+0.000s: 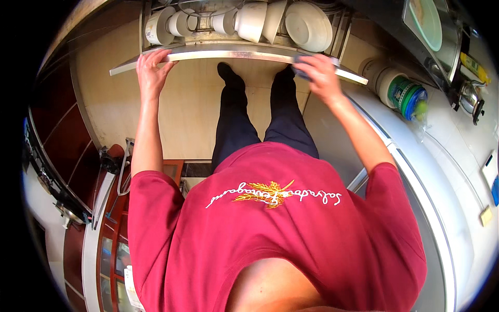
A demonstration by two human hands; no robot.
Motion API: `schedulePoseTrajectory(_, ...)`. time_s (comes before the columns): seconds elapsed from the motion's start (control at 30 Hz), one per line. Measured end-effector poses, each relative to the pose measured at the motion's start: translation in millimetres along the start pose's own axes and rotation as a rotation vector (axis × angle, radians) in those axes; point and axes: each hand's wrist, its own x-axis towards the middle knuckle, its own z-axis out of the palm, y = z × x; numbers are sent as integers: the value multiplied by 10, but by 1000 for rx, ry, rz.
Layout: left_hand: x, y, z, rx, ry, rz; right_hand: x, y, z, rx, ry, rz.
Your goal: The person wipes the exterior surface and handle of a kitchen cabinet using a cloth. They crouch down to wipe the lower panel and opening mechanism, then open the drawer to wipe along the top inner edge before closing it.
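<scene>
**A:** Two bare hands on one long pulled-out drawer front of brushed metal [234, 53]. Its long axis runs straight across, left to right, ahead of the feet.

**B:** And the hands?

**A:** Left hand [150, 73] sits at the left end of that front edge, fingers [156, 56] hooked over the top; that grip clasps the edge itself. Right hand [319, 75] is toward the right end, pressed on a small dark blue cloth [300, 68] that lies on the same edge. It looks clamped on the cloth, fingers curled over it.

**B:** So which hand is nearer the cloth?

**A:** Right one, it's on top of it. The left is well apart, near the far end of the front.

**B:** What's in the drawer?

**A:** White crockery standing in a wire rack [340, 31]: about four cups [179, 23] at the left, then two or three upturned bowls [306, 23] to the right. I can't count what the rim cuts off.

**B:** Anything beside it?

**A:** One white jar with a green-and-blue lid [403, 91], lying on the pale worktop [457, 171] at the right, well apart from the right hand.
</scene>
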Motion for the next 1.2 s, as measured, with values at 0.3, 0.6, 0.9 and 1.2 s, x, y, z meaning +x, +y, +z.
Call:
schedulePoseTrajectory(0.3, 5, -19, 16, -42, 12, 8, 907, -691, 688, 130, 130, -119)
schedulePoseTrajectory(0.6, 7, -57, 43, 29, 79, -16, 1023, -806, 741, 113, 100, -51)
schedulePoseTrajectory(0.9, -62, -115, 104, 59, 222, -22, 1295, -983, 898, 54, 78, -120)
schedulePoseTrajectory(1.2, -39, -135, 38, 12, 173, -23, 1214, -964, 796, -35, 68, -89)
